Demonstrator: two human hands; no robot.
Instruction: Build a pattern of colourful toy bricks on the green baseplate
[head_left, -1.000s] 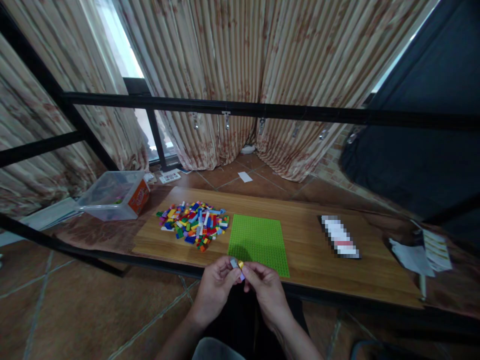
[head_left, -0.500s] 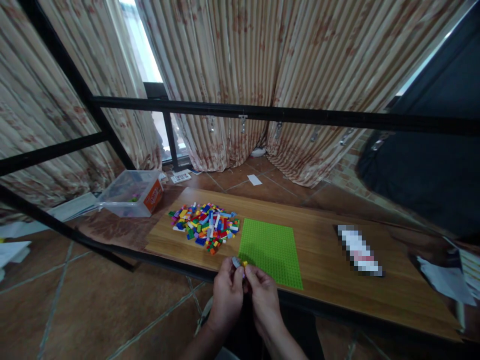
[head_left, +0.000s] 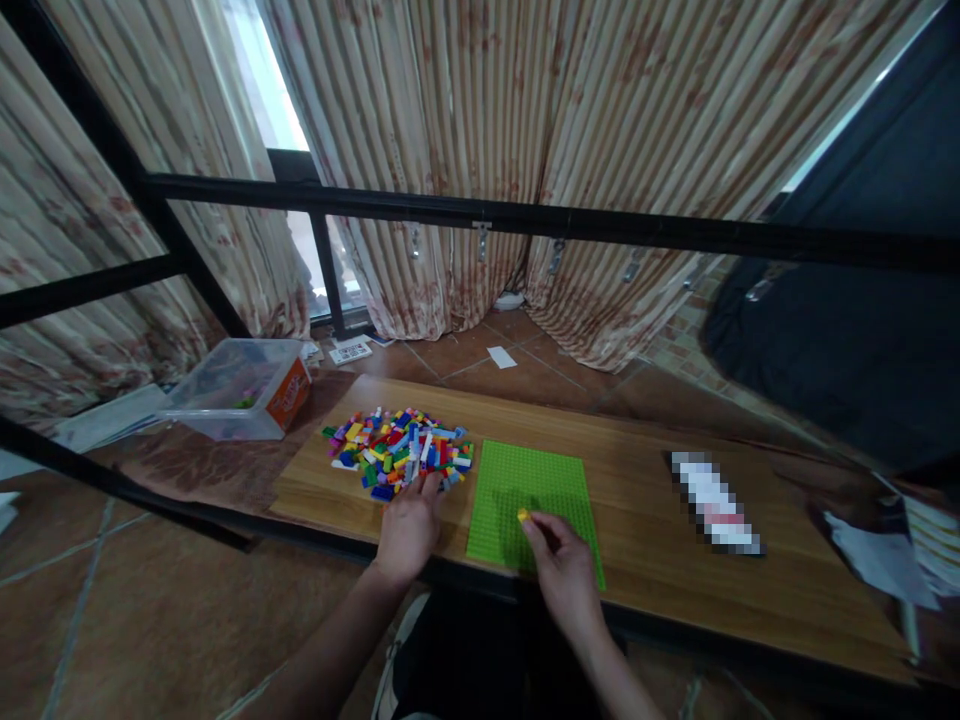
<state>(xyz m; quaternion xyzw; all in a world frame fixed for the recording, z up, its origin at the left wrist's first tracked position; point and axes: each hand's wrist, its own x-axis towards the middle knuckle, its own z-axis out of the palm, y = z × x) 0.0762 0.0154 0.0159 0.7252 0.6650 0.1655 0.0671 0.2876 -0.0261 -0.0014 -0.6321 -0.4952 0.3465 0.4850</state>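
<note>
My left hand [head_left: 410, 525] reaches to the front edge of a heap of toy building bricks [head_left: 405, 445] in many colours. Its fingers stretch out onto the bricks, and the fingertips are partly lost among them. Over the green studded baseplate [head_left: 532, 475], my right hand [head_left: 562, 565] pinches a small yellow brick [head_left: 523, 515] between thumb and forefinger. The yellow brick seems held just above the plate, near its middle; I cannot tell if it touches. The baseplate lies flat, to the right of the heap.
A clear plastic box [head_left: 240, 395] with an orange label stands left of the wooden board [head_left: 637, 510]. On the board's right lies a pixelated object [head_left: 716, 505], with papers [head_left: 877, 560] beyond it. A black metal bar [head_left: 525, 215] crosses in front of the curtains.
My hands have moved apart. The left has gone left and forward to the heap, and the grey piece is no longer visible. The right has brought the yellow brick over the baseplate.
</note>
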